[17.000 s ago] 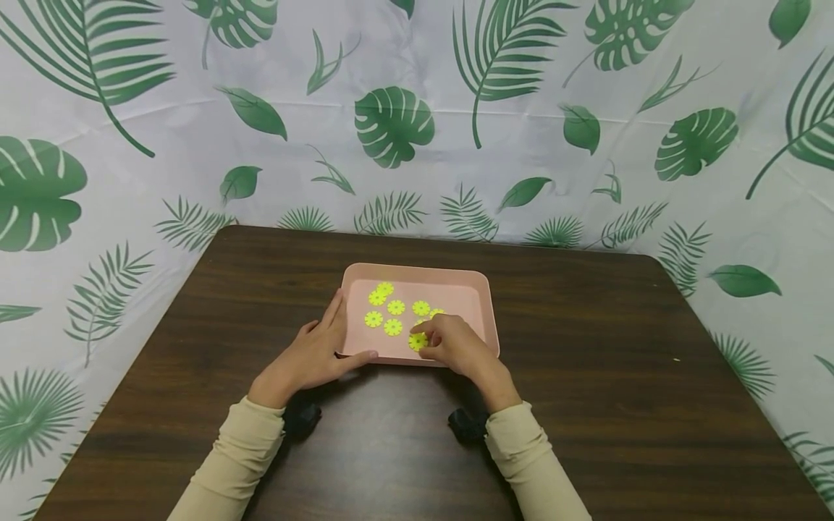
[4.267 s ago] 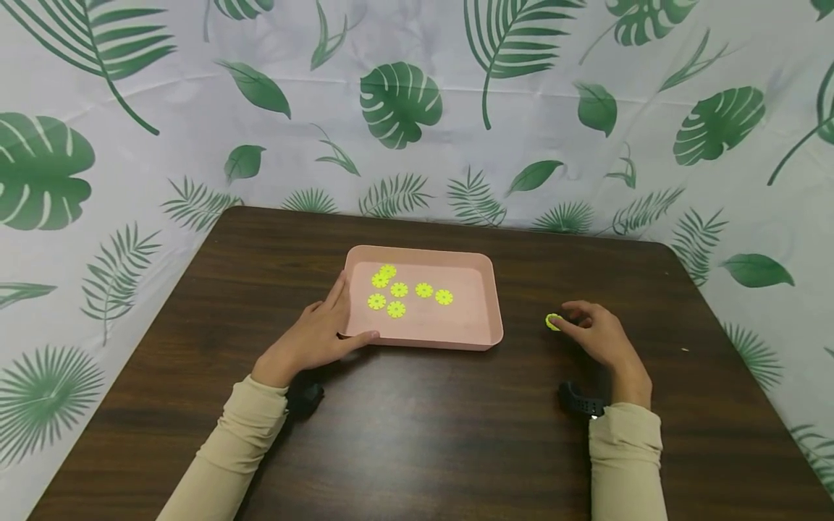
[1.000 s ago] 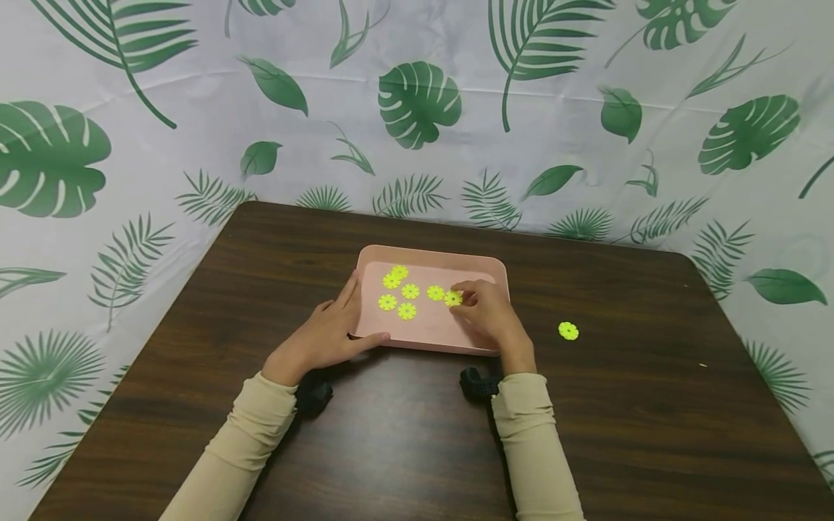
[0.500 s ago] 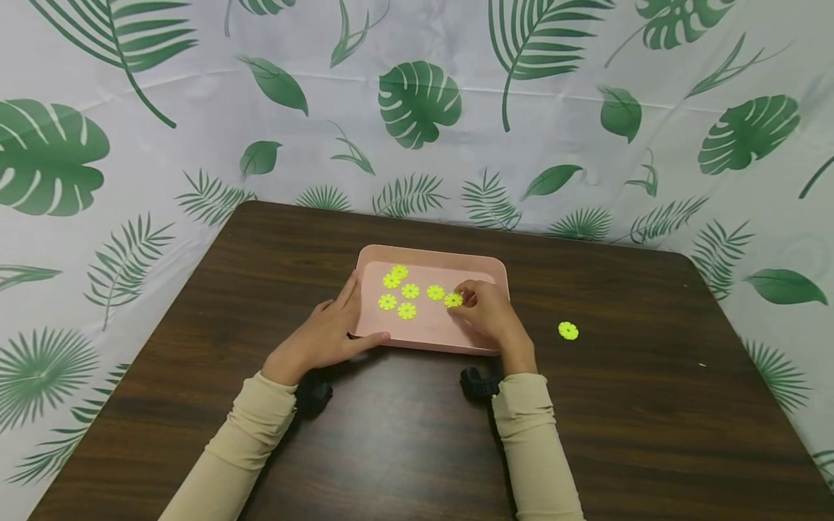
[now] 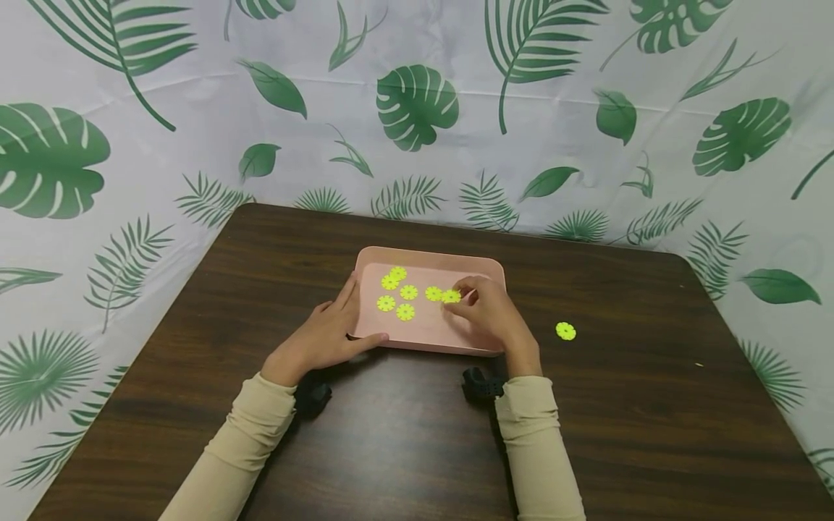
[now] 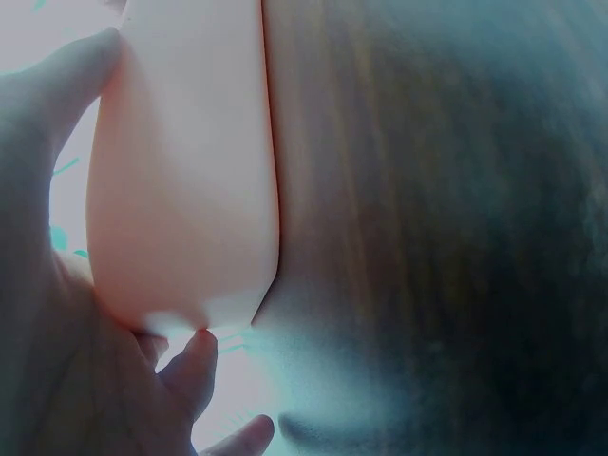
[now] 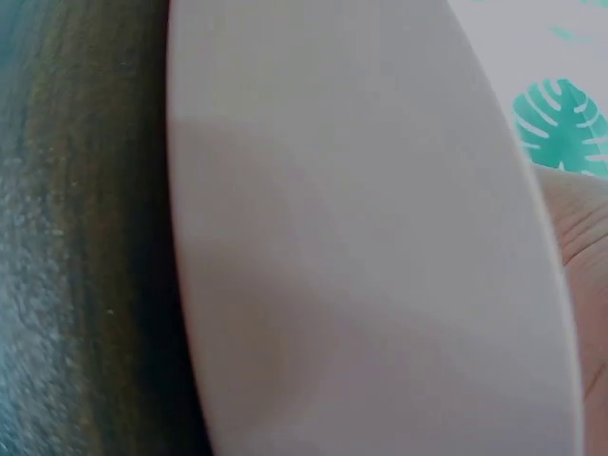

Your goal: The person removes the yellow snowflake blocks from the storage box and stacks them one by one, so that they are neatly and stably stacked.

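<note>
In the head view, a pink tray [image 5: 426, 340] holds several yellow notched discs, such as one disc [image 5: 405, 312]. My left hand [image 5: 319, 340] rests at its front left corner, fingers straight along the left side and thumb on the front rim. The left wrist view shows that hand against the tray wall [image 6: 190, 180]. My right hand [image 5: 485, 307] reaches over the tray and pinches a disc [image 5: 451, 297] between thumb and fingers, beside another disc [image 5: 433, 293]. The right wrist view has mostly the tray's outer wall [image 7: 351, 218]; the fingertips are hidden there.
One yellow disc [image 5: 565, 331] lies on the dark wooden table [image 5: 625, 405], right of the tray. Behind the table hangs a white cloth [image 5: 417, 174] with green leaves. A tiny pale speck [image 5: 699, 365] shows farther right.
Since about four seconds ago, my right hand has left a disc on the table at the right and come back over the tray. It now pinches another disc. The left hand stays put.
</note>
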Motion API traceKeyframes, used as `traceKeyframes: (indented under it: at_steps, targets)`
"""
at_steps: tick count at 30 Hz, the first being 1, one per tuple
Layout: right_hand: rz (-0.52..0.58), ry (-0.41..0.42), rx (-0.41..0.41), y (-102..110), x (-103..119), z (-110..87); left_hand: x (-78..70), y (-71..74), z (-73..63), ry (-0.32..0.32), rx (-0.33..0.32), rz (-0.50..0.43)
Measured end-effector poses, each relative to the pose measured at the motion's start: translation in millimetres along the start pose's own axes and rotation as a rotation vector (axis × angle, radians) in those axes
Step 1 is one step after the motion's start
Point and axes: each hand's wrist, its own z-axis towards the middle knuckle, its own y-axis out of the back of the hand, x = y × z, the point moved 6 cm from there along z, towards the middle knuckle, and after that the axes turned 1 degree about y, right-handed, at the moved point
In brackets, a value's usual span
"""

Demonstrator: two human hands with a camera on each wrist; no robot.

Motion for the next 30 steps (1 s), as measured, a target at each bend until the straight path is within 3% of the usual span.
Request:
traceKeyframes:
  at_steps: [7, 14, 30]
  targets:
    - [0.003, 0.048, -0.039, 9, 6, -3.2, -0.4, -0.6, -0.5, -0.002, 0.002, -0.007]
    - [-0.026, -0.003, -0.052, 14, 2, -6.9, -0.4, -0.7, -0.2, -0.010, -0.007, -0.012]
    - [-0.059, -0.005, -0.135, 40, -14, -23.6, 1.1, 0.0, 1.1, -0.008, -0.005, -0.005]
